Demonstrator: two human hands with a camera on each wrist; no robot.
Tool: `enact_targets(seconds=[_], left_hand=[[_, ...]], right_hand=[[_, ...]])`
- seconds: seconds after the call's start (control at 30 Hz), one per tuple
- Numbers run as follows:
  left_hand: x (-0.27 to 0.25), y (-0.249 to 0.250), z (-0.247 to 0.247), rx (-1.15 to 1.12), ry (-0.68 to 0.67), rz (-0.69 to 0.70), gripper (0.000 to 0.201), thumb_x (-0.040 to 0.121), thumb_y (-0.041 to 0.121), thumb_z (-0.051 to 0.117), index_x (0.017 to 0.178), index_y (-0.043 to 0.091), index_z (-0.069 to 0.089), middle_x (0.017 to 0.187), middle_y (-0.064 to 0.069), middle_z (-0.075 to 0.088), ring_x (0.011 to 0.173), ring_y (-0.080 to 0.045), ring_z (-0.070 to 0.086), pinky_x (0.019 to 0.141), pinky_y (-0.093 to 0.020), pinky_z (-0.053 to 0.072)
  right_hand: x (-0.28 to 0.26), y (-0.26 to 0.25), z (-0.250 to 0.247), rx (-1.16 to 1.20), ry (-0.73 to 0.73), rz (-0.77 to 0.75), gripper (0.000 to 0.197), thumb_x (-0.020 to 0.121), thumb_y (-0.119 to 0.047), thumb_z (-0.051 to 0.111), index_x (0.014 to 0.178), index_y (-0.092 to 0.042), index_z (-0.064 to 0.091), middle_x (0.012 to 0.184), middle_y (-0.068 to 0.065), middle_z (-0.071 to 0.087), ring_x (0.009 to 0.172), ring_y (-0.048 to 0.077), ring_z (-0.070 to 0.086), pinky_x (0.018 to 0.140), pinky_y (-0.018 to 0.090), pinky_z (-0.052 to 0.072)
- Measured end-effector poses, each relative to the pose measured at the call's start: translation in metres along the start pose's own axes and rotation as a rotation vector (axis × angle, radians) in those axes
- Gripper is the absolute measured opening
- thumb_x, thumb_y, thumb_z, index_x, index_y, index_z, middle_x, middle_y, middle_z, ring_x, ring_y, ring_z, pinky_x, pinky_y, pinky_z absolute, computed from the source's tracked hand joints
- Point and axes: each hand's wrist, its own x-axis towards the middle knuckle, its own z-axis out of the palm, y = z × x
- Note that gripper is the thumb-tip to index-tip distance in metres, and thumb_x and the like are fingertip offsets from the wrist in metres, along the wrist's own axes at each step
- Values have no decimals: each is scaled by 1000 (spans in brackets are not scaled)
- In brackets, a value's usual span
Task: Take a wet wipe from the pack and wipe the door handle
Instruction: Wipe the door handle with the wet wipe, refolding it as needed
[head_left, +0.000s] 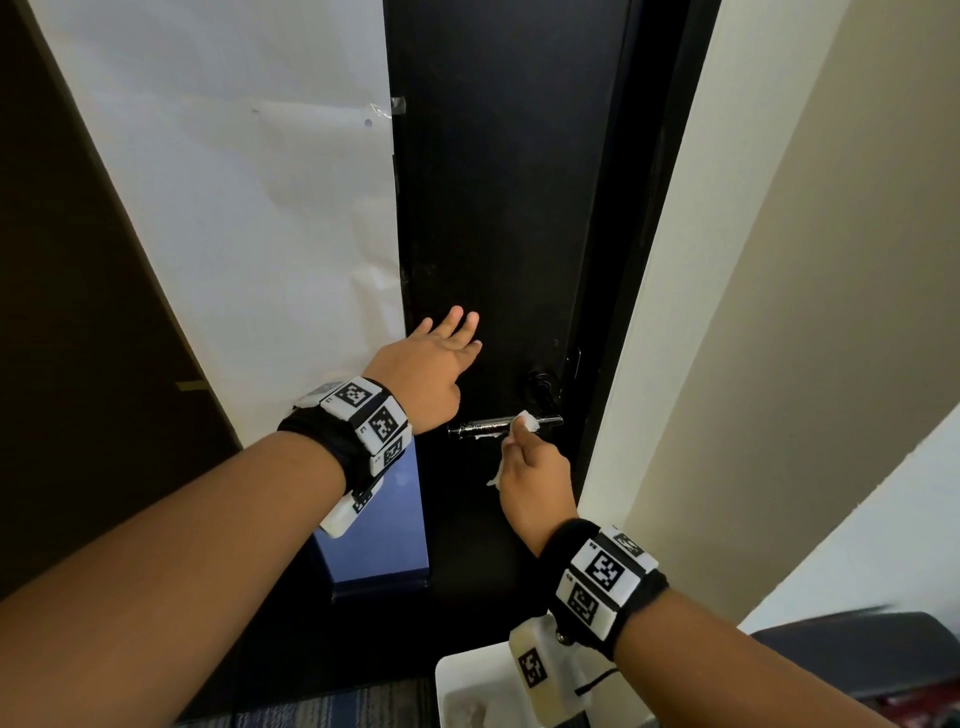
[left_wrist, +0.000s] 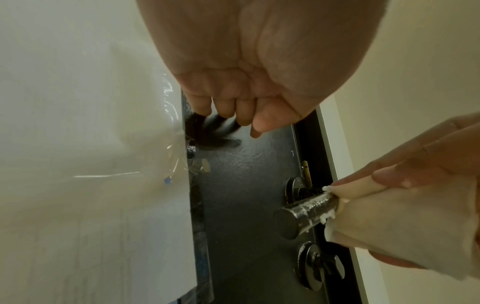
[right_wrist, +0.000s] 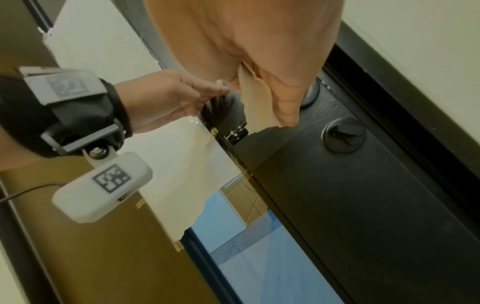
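Note:
A dark metal lever door handle (head_left: 480, 428) sticks out from the black door (head_left: 498, 208), with white foam streaks on it. My right hand (head_left: 519, 441) grips a white wet wipe (head_left: 525, 420) wrapped round the handle near its pivot end. In the left wrist view the wipe (left_wrist: 389, 226) covers the handle (left_wrist: 298, 216) up to its free end. My left hand (head_left: 452, 338) lies flat against the door, fingers straight, up and left of the handle and holding nothing. In the right wrist view the wipe (right_wrist: 257, 102) hangs below my right hand's palm. The pack is not in view.
A white paper sheet (head_left: 234, 208) is taped over the glass panel left of the door. A lock rose (head_left: 543, 387) sits above the handle in the head view, and a thumb-turn (right_wrist: 344, 134) shows in the right wrist view. A white surface (head_left: 467, 686) and a dark seat (head_left: 857, 654) lie low at the right.

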Motion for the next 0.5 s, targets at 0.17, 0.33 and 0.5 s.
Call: enact_targets(seconds=[0.17, 0.33, 0.5], left_hand=[[-1, -1, 0, -26, 11, -11, 60, 93, 12, 37, 150, 16, 18, 161, -1, -3, 147, -15, -10, 121, -34, 4], [0, -1, 0, -34, 1, -12, 60, 93, 12, 36, 150, 16, 18, 161, -1, -4, 147, -15, -10, 121, -33, 3], [-1, -1, -1, -50, -3, -10, 60, 93, 11, 35, 150, 16, 17, 161, -1, -5, 147, -15, -11, 119, -32, 2]], right_hand=[[-4, -2, 8, 65, -82, 8, 40, 101, -13, 39, 140, -12, 45, 69, 5, 56, 51, 5, 47, 48, 17, 41], [-8, 5, -6, 174, 7, 31, 39, 101, -13, 38, 139, -11, 47, 61, 12, 58, 41, 18, 48, 41, 23, 41], [-10, 13, -21, 295, 170, 125, 39, 101, -19, 38, 139, -13, 47, 70, 5, 56, 63, 23, 59, 49, 8, 44]])
